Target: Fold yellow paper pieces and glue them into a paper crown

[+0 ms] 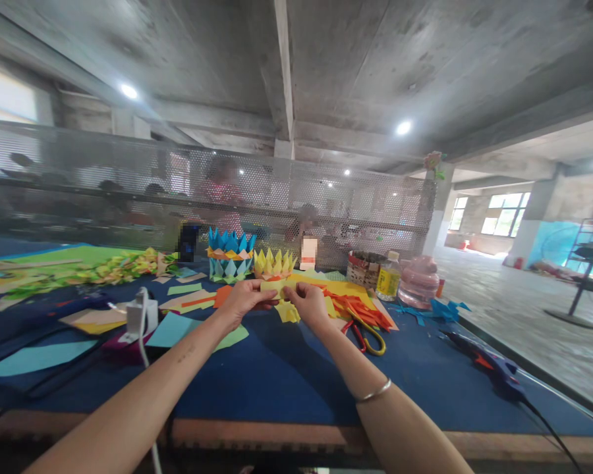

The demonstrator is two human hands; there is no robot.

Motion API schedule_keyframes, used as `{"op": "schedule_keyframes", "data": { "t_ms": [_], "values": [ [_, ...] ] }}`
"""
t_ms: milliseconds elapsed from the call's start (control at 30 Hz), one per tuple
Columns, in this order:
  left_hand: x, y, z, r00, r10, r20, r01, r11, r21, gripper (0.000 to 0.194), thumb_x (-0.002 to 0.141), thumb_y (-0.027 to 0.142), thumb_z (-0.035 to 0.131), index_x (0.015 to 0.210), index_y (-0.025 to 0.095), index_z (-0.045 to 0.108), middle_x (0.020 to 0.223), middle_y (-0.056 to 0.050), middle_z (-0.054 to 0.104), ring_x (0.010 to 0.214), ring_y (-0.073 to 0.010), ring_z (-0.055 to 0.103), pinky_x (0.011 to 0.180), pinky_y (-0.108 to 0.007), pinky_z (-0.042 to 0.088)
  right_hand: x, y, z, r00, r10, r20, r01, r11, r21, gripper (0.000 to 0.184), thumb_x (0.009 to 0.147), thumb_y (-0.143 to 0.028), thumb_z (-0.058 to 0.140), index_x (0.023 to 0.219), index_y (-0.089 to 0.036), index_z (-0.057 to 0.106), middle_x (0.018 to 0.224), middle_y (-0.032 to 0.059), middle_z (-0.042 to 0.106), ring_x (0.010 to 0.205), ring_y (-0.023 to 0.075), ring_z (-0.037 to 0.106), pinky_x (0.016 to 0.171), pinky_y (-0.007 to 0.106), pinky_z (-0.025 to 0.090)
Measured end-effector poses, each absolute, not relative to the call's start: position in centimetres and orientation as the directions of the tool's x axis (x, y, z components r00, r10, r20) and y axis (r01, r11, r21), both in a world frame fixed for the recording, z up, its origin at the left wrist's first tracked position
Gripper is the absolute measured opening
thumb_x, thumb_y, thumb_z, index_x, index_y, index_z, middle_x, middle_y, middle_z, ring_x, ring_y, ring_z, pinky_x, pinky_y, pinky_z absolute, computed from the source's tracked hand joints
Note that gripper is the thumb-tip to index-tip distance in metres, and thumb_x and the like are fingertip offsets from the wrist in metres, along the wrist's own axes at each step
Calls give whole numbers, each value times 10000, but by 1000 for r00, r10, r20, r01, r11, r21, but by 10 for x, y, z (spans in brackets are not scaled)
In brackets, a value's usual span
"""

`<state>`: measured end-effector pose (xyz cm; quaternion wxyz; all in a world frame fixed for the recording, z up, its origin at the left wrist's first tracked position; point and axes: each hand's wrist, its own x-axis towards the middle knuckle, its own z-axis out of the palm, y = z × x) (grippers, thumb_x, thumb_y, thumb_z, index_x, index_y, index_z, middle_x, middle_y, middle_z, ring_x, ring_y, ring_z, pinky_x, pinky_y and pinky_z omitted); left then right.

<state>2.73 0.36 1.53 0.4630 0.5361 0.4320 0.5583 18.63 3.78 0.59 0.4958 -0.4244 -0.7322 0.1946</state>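
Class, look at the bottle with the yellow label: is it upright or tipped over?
Upright: the bottle stands with its cap at the top.

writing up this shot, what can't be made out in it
- Pale yellow paper, head view: ends hidden by the left hand and right hand.
- Label print on the bottle, head view: too small and blurred.
- Person behind, head view: veiled by perforated screen.
- White cable, head view: cut off by bottom edge.
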Motion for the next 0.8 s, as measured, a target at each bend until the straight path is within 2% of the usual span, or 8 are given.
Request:
{"op": "schedule_keyframes", "data": {
  "t_ms": [133, 267, 533, 667, 800],
  "values": [
    [27, 5, 13, 16, 970, 241, -40, -240, 970, 402, 460, 298, 852, 790, 131, 695, 735, -51, 732, 683, -188, 682, 648, -267, 526, 186, 35, 8, -151, 804, 575, 447, 575, -686, 359, 744, -375, 550, 481, -175, 410, 467, -50, 415, 484, 74, 340, 465, 213, 229],
    [27, 6, 13, 12, 960, 280, -23, -280, 960, 378, 487, 309, 838, 798, 145, 701, 742, -31, 729, 653, -172, 672, 629, -258, 515, 185, 34, 8, -141, 801, 582, 447, 576, -684, 355, 748, -380, 550, 489, -171, 427, 469, -49, 404, 492, 75, 334, 468, 211, 228],
    [26, 6, 13, -48, 958, 282, -6, -283, 959, 351, 491, 304, 834, 773, 149, 695, 695, -26, 725, 625, -167, 665, 609, -257, 503, 184, 34, 6, -183, 824, 537, 353, 564, -746, 317, 776, -380, 546, 560, -149, 517, 522, -27, 499, 503, 76, 387, 479, 202, 269],
    [24, 8, 11, -57, 951, 303, -9, -304, 953, 361, 485, 319, 831, 773, 151, 692, 684, -24, 725, 632, -179, 670, 616, -264, 505, 182, 39, 2, -243, 836, 491, 296, 546, -783, 310, 720, -425, 616, 602, -146, 549, 505, -49, 449, 483, 70, 361, 450, 196, 251],
    [24, 9, 11, -48, 951, 304, 0, -305, 952, 377, 479, 325, 832, 786, 155, 695, 700, -26, 729, 631, -178, 670, 601, -258, 500, 182, 41, -1, -259, 846, 466, 282, 528, -801, 273, 699, -392, 644, 631, -138, 570, 532, -43, 486, 487, 67, 375, 448, 190, 264]
  ]
}}
